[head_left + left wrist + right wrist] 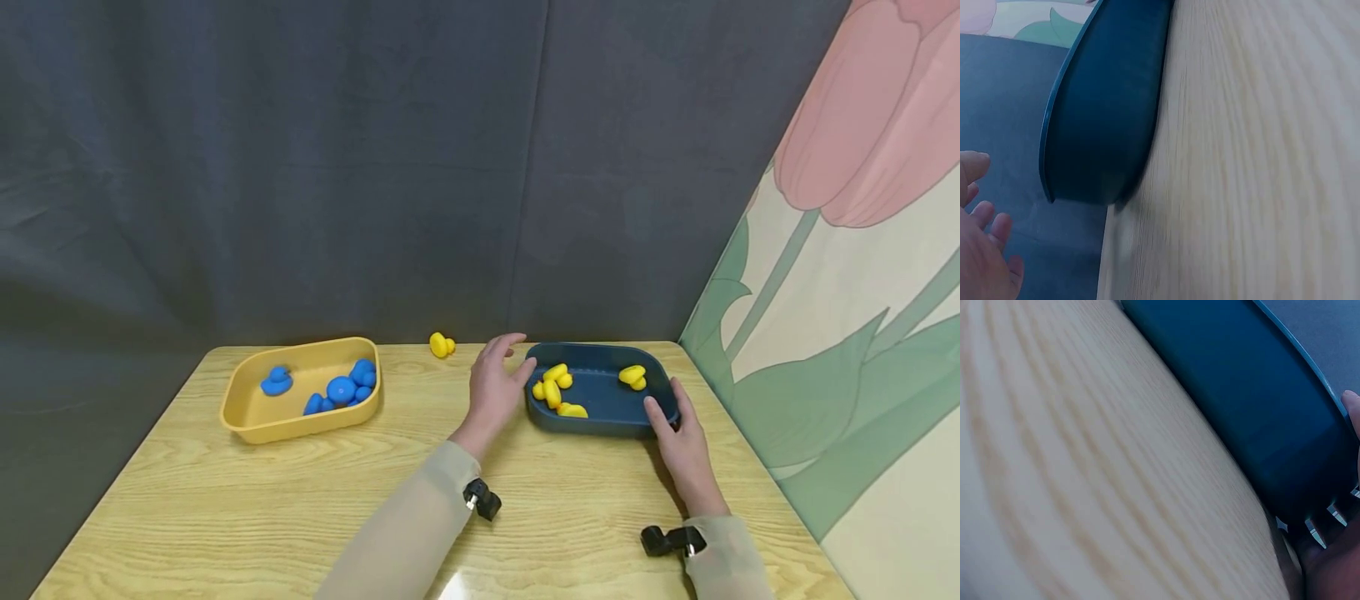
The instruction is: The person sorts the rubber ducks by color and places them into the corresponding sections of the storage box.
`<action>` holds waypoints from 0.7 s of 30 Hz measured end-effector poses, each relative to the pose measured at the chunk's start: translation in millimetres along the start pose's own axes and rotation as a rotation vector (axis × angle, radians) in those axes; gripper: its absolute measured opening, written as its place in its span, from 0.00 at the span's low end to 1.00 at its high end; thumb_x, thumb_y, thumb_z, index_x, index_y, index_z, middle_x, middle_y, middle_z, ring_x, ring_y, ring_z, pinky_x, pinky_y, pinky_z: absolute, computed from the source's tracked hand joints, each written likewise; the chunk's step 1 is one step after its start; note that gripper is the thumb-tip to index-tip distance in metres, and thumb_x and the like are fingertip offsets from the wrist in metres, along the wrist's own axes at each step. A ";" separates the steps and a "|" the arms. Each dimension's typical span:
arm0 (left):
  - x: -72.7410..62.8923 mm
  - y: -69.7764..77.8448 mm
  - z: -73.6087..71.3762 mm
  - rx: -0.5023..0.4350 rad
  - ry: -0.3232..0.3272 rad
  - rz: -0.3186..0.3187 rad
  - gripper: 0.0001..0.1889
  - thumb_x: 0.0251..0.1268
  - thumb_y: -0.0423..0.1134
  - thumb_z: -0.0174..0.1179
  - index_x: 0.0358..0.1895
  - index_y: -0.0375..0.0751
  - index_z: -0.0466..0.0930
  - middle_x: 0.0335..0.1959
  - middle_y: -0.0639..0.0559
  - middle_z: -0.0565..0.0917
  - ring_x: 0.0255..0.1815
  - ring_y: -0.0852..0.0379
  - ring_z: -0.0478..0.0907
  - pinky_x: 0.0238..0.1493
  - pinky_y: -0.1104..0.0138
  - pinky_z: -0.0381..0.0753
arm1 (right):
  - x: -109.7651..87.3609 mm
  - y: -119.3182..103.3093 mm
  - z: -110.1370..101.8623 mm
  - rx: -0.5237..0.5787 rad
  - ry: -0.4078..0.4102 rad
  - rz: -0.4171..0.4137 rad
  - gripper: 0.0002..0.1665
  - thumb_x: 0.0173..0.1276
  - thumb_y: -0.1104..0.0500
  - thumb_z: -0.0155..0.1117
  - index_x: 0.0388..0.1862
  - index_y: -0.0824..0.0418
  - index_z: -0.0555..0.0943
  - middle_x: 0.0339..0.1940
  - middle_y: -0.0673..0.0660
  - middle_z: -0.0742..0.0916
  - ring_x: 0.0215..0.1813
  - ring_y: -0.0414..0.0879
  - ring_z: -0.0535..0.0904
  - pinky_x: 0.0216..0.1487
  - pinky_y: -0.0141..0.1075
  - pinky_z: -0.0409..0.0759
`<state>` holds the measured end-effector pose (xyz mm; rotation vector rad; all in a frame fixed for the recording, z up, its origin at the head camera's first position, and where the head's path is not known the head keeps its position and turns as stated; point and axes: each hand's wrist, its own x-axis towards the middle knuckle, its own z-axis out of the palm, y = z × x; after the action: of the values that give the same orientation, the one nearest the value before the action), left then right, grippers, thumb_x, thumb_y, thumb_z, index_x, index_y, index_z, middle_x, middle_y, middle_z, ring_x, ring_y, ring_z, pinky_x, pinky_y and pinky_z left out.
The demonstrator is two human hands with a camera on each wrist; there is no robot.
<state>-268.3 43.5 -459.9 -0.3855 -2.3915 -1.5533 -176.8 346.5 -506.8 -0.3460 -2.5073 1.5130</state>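
Observation:
A dark blue tray (607,427) stands at the back right of the table, with several yellow rubber ducks (552,393) in its left end and another yellow duck (632,377) near its right end. My right hand (686,450) grips the tray's right end, thumb over the rim and fingers along the outside. By the left end is my left hand (495,387), fingers loosely bent and holding nothing. The left wrist view shows a gap between this hand (985,250) and the tray wall (1100,112).
A yellow tray (300,430) with several blue rubber ducks (341,390) sits at the back left. One yellow duck (441,345) lies at the table's back edge between the trays. A dark curtain (375,167) hangs behind; a tulip-patterned wall (847,350) borders the right side.

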 end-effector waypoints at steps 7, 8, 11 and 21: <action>7.6 -16.9 -15.9 0.041 0.062 0.028 0.22 0.77 0.38 0.74 0.70 0.43 0.84 0.74 0.47 0.80 0.69 0.43 0.79 0.69 0.47 0.80 | 0.6 2.0 -0.3 -0.001 -0.005 0.000 0.55 0.87 0.33 0.55 0.96 0.49 0.38 0.94 0.60 0.45 0.92 0.65 0.37 0.87 0.67 0.42; 8.8 -20.2 -18.3 0.045 0.071 0.031 0.23 0.76 0.38 0.74 0.70 0.43 0.84 0.74 0.45 0.80 0.70 0.41 0.78 0.70 0.45 0.79 | 0.9 2.3 -0.4 -0.001 -0.005 -0.001 0.55 0.87 0.34 0.56 0.96 0.49 0.38 0.94 0.60 0.45 0.92 0.65 0.37 0.87 0.67 0.42; 11.7 -30.6 -25.3 0.074 0.108 0.038 0.23 0.76 0.38 0.74 0.70 0.42 0.84 0.75 0.43 0.80 0.74 0.38 0.75 0.73 0.42 0.75 | 1.8 2.7 -0.7 0.004 -0.003 -0.004 0.55 0.88 0.35 0.56 0.96 0.50 0.38 0.94 0.60 0.46 0.92 0.65 0.38 0.87 0.68 0.42; 17.7 -59.3 -50.4 0.102 0.154 -0.067 0.26 0.77 0.38 0.73 0.74 0.39 0.81 0.77 0.41 0.77 0.77 0.35 0.69 0.75 0.39 0.71 | 1.3 2.7 0.0 0.007 0.009 -0.010 0.55 0.88 0.35 0.56 0.96 0.50 0.39 0.94 0.62 0.47 0.92 0.66 0.39 0.87 0.68 0.43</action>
<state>-302.3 -24.6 -483.9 -0.1607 -2.3735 -1.4246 -177.8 348.0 -509.1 -0.3379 -2.4924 1.5131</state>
